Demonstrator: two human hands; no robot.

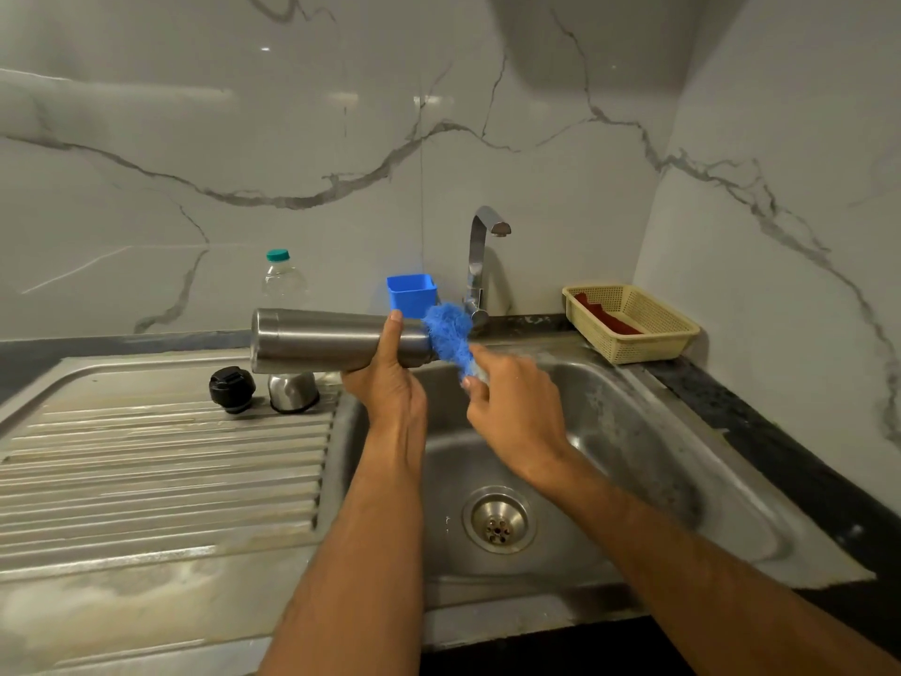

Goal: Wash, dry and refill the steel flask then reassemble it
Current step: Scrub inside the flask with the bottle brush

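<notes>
Gripped the steel flask (336, 340) level above the sink's (648, 461) left rim in left hand (385, 378), right hand (512, 407) pinching blue scrubber (451, 334) at its mouth; best worked deep inside, twisting.

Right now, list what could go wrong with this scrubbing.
1. The left hand holds the steel flask sideways near its mouth only; if wet it could slip into the sink.
2. The right hand pinches just the tail of the blue scrubber, so it may pull loose.
3. The black stopper and steel cup stand right under the flask and could get knocked.
</notes>
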